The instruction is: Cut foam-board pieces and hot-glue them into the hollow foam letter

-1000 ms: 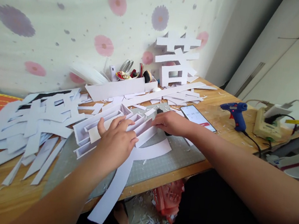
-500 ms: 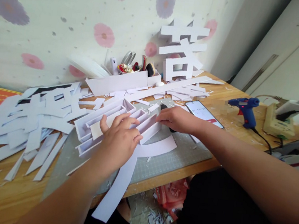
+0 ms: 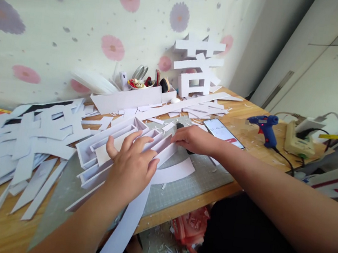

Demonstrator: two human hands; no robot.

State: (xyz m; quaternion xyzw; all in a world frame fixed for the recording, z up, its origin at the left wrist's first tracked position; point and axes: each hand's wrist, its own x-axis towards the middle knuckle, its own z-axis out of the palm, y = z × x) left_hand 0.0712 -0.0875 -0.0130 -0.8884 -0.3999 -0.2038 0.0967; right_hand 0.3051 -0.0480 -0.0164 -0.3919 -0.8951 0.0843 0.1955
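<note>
A white foam-board letter shell (image 3: pixel 83 158) with several thin upright walls lies on the grey cutting mat (image 3: pixel 179 190). My left hand (image 3: pixel 131 167) rests over its middle, fingers spread across the walls. At the shell's right end my right hand (image 3: pixel 190 138) pinches the end of a white foam-board strip (image 3: pixel 165 154); its fingertips are partly hidden. A black object (image 3: pixel 180 126) shows behind and beneath that hand, too covered to name. Below the shell, a curved white piece (image 3: pixel 128 224) hangs past the table edge, and another curved arm (image 3: pixel 178 172) lies on the mat.
A blue glue gun (image 3: pixel 264 128) stands at the right by a power strip (image 3: pixel 299 140). Nearer lies a phone (image 3: pixel 223 132). White cut-outs (image 3: pixel 37 135) pile up at left. A finished white character (image 3: pixel 196 68) stands against the wall. A red bag (image 3: pixel 190 227) sits below.
The view has turned slightly, so most things appear further left. My left thumb and fingers have spread a little more. A strip along the shell's near left side shows more of its face.
</note>
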